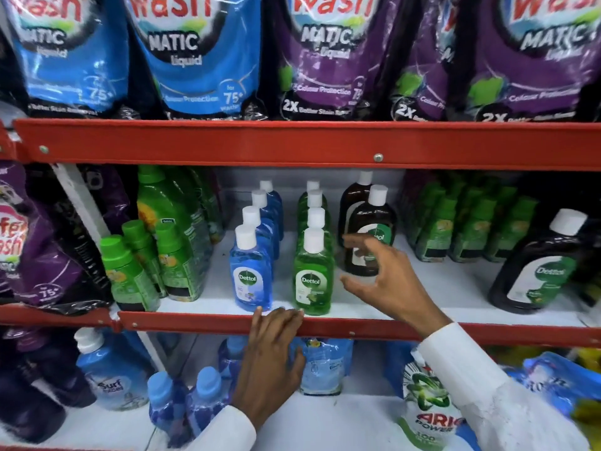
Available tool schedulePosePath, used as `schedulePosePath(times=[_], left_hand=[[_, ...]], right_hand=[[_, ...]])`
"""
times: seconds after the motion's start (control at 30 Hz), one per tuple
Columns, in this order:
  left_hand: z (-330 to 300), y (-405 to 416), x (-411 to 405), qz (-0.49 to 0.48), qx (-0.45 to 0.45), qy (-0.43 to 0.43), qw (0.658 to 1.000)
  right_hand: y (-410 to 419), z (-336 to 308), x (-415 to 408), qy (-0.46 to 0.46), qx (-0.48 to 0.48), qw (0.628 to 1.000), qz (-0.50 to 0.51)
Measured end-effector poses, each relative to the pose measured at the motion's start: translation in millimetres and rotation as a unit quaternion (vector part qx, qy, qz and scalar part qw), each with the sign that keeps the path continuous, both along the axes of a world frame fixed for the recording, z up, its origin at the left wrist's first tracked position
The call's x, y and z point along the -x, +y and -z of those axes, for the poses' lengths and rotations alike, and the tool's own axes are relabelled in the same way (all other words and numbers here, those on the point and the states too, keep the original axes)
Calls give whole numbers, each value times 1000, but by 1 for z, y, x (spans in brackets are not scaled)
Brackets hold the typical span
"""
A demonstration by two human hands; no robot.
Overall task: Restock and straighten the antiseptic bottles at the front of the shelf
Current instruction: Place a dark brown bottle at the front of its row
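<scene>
1. Dettol antiseptic bottles [367, 242] stood in rows on middle shelf [455, 288]
2. Right hand [387, 281], fingers spread wide, empty, near brown bottle
3. Left hand [271, 356] lay flat on red shelf edge [195, 322], holding nothing

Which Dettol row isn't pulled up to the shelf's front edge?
The brown row, by the right hand. Blue and green rows start at the edge; brown starts further back.

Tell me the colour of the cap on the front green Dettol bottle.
White, on the front green Dettol bottle, shown clearly in the head view.
</scene>
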State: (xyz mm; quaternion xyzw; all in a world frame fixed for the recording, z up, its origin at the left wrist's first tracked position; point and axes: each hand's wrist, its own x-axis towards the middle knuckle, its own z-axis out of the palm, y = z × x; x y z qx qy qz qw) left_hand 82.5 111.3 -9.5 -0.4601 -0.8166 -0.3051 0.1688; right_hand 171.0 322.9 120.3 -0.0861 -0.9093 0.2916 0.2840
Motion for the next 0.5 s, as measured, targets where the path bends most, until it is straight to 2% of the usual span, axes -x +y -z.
schedulePosePath(times=[0.1, 0.2, 0.33, 0.5], left_hand=[[1, 25, -15, 44, 42, 45, 997], [1, 56, -32, 76, 65, 65, 993], [0, 89, -54, 66, 87, 69, 992], [7, 100, -59, 35, 66, 48, 996]], right_hand=[[18, 22, -32, 66, -24, 992, 109], [40, 44, -60, 112, -29, 966, 232], [82, 67, -83, 147, -10, 914, 377], [141, 71, -101, 149, 59, 858, 489]])
